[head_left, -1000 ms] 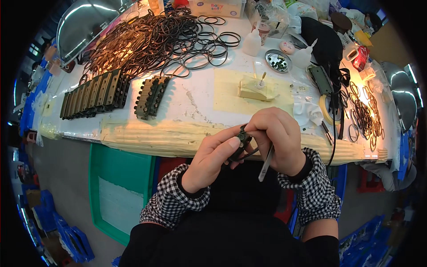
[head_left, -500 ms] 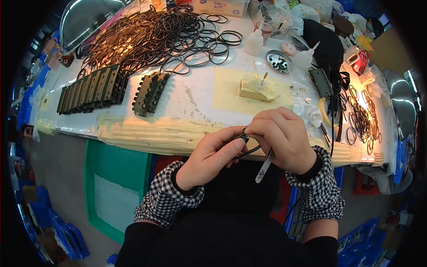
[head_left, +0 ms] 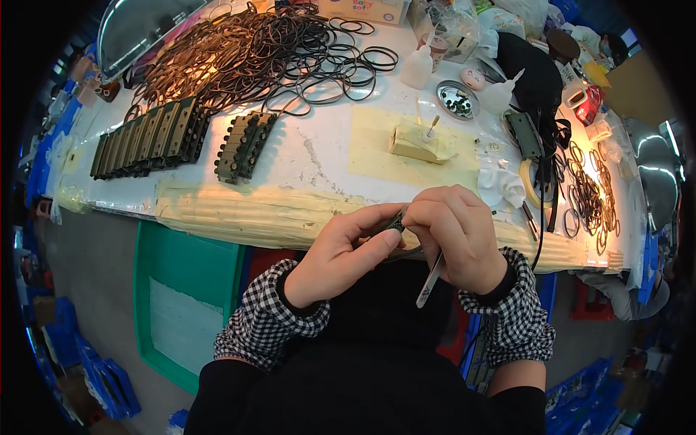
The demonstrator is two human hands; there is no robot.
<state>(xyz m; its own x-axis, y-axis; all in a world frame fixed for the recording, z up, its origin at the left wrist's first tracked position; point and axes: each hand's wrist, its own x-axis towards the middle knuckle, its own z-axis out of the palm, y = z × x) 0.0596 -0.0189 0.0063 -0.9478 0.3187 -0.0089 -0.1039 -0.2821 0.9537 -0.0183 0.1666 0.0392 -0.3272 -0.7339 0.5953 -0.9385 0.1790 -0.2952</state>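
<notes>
The left hand (head_left: 341, 250) pinches a dark green part (head_left: 395, 222) on the near side of the yellow block (head_left: 417, 145), where the right hand (head_left: 462, 235), gripping a slim metal tool (head_left: 430, 281), could dislodge it through uneven fingertip pressure, though their contact is largely hidden.

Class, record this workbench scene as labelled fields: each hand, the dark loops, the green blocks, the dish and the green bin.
Left hand: holds a small dark green part
Right hand: fingertips at that part; slim metal tool held, pointing down
Dark loops: tangled heap, upper left
Green blocks: long row, left; smaller group beside it
Dish: round, holding small dark pieces
Green bin: below table edge, left
</notes>
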